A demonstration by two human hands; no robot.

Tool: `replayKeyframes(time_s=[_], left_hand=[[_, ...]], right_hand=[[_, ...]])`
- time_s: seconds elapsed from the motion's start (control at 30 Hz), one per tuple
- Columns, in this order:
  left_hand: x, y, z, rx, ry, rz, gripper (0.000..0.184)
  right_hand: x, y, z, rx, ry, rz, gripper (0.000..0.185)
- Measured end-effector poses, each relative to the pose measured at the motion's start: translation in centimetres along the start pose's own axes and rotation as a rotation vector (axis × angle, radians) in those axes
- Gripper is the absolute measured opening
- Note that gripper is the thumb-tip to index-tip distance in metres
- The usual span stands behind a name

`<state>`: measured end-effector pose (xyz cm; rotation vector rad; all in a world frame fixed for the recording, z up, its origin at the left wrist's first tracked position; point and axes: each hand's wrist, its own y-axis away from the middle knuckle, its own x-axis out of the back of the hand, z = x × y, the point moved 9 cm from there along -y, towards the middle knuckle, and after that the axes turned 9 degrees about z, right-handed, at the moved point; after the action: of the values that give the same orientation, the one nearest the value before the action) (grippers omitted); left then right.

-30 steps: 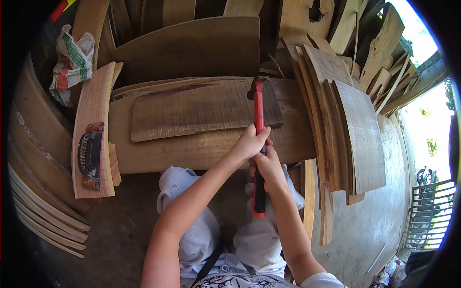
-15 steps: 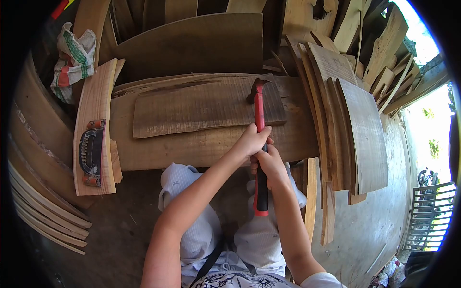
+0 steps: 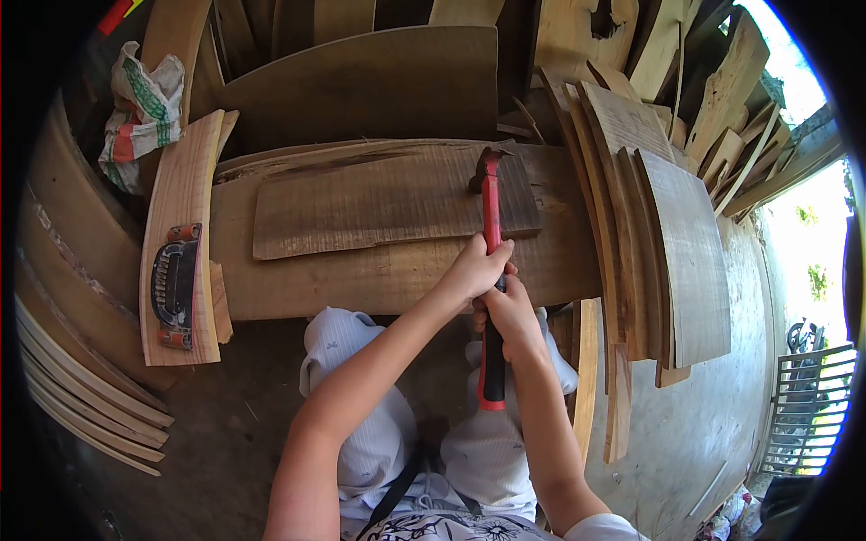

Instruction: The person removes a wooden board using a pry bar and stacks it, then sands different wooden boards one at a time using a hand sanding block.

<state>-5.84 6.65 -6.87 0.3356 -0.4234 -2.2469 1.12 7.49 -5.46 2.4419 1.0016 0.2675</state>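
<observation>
A claw hammer (image 3: 491,203) with a red shaft and black-and-red grip is held in front of me, its metal head pointing away. My left hand (image 3: 478,269) wraps around the shaft just above the grip. Right below it, my right hand (image 3: 511,311) closes around the black part of the handle. Beneath the hammer head, in this view, a dark rough-sawn board (image 3: 361,203) lies on a wider wooden plank (image 3: 316,288). Whether the head touches the board I cannot tell.
A curved plank (image 3: 185,162) at left carries a black-handled tool with orange ends (image 3: 177,287). Several boards (image 3: 695,261) are stacked at right. Curved strips (image 3: 90,397) lie lower left. A white sack (image 3: 144,108) and leaning wood (image 3: 379,90) stand behind.
</observation>
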Motion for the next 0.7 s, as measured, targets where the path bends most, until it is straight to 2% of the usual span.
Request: replayKeyframes(time_s=[0.3, 0.5, 0.6, 0.7], left_hand=[[0.1, 0.2, -0.4, 0.081, -0.019, -0.006, 0.033], [-0.8, 0.4, 1.3, -0.098, 0.035, -0.091, 0.032], [-0.7, 0.1, 1.0, -0.074, 0.033, -0.078, 0.032], [-0.1, -0.1, -0.6, 0.040, -0.006, -0.007, 0.031]], right_hand=[[0.0, -0.4, 0.5, -0.019, -0.019, -0.005, 0.006], [0.1, 0.3, -0.8, 0.085, -0.025, 0.039, 0.005], [0.0, -0.1, -0.2, 0.013, -0.050, 0.010, 0.005], [0.0, -0.1, 0.3, 0.009, -0.020, 0.009, 0.004]])
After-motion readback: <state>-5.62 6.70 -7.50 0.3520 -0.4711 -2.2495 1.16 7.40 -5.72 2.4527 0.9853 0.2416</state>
